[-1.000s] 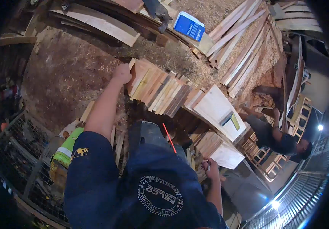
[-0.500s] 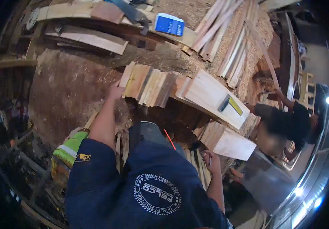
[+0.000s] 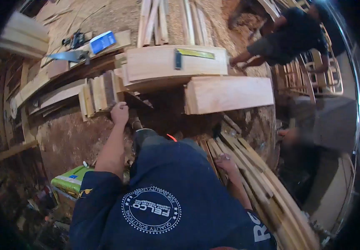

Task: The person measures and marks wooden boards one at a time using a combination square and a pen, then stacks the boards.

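My left hand (image 3: 120, 112) is closed, its curled fingers at the lower end of a row of upright wooden pieces (image 3: 100, 93); whether it grips one is hidden. Low on the right, my right hand (image 3: 226, 163) has its fingers bent round something small and pale, beside long wooden strips (image 3: 259, 175). Ahead lies a wide pale board (image 3: 146, 62) with a square with a yellow blade (image 3: 196, 53) on it. Nearer, to the right, rests a stack of pale boards (image 3: 234, 95).
A blue box (image 3: 103, 42) and a handsaw (image 3: 65, 56) lie at the upper left. Long strips (image 3: 155, 23) rest on wood shavings. A co-worker (image 3: 290, 35) bends at the upper right. A green container (image 3: 69, 180) stands at the lower left; wooden frames (image 3: 330, 75) are far right.
The view has turned, so the boards now lie across it. My left hand has moved along the row from its left end to the darker pieces. My right hand stays low, fingers still bent.
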Action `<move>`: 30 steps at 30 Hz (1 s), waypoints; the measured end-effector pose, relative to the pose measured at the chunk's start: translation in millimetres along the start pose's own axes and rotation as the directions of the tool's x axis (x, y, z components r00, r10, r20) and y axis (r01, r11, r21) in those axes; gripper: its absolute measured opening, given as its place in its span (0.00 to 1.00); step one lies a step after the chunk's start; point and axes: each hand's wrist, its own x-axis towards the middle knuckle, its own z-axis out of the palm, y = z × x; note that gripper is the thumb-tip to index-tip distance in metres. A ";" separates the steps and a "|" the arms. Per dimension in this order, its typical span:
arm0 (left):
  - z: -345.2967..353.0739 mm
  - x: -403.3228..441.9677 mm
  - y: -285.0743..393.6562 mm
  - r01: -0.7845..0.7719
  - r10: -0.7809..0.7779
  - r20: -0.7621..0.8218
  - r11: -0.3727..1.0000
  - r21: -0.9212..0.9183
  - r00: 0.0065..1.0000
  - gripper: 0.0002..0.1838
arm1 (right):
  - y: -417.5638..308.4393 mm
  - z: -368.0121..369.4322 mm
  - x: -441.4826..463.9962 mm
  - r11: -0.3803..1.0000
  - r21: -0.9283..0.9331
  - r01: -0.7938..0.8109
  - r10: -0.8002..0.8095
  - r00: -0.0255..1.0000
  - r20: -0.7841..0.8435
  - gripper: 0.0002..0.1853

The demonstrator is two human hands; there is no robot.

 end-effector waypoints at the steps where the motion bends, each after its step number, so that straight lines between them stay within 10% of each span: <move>1: 20.2 -13.6 17.4 -0.005 0.004 0.070 1.000 0.006 0.998 0.14 | 59.1 -24.0 8.5 0.911 -0.364 0.194 -0.196 0.980 0.033 0.20; 2: 38.6 -26.3 36.1 -0.006 0.004 0.132 1.000 0.013 0.991 0.14 | 116.0 -47.5 16.1 0.706 -0.626 0.331 -0.377 0.924 0.064 0.21; 6: 93.4 -65.0 113.5 0.144 -0.004 0.522 0.963 -0.229 0.853 0.15 | 49.1 -53.5 -65.0 0.667 -0.739 -0.091 0.073 0.996 -0.056 0.21; 8: 115.8 -71.3 148.3 0.239 -0.042 0.642 0.945 -0.223 0.765 0.17 | 42.4 -45.9 -76.6 0.813 -0.536 -0.227 0.184 0.974 -0.134 0.22; 10: 132.5 -74.3 179.1 0.249 -0.034 0.697 0.945 -0.210 0.716 0.18 | 26.9 -31.9 -86.8 0.879 0.255 -0.402 0.455 0.868 -0.199 0.23; 14: 178.0 -39.8 198.1 0.106 0.054 0.657 0.974 -0.202 0.752 0.19 | 39.1 -26.0 -43.6 0.877 -0.452 -0.162 0.069 0.974 -0.214 0.25; 17: 183.6 2.3 207.4 -0.064 0.110 0.430 0.991 -0.120 0.896 0.22 | -42.8 -16.6 -54.4 0.972 0.099 -0.213 0.232 0.942 -0.243 0.25; 20: 171.0 57.5 233.7 -0.180 0.128 0.405 0.979 0.092 0.905 0.28 | -64.6 -23.7 -47.4 0.933 0.093 -0.348 0.360 0.897 -0.258 0.24; 23: 173.3 104.9 264.7 -0.320 0.186 0.418 0.906 0.277 0.889 0.43 | -79.5 -30.2 -52.4 0.965 -0.182 -0.189 0.118 0.932 -0.343 0.25; 26: 176.1 143.1 313.0 -0.408 0.158 0.505 0.803 0.435 0.849 0.53 | -122.6 -25.0 -51.0 0.936 0.167 -0.311 0.352 0.858 -0.375 0.28; 30: 217.5 192.5 324.9 -0.535 0.153 0.606 0.665 0.521 0.780 0.58 | -140.3 -27.9 -50.1 0.959 -0.017 -0.284 0.255 0.884 -0.392 0.28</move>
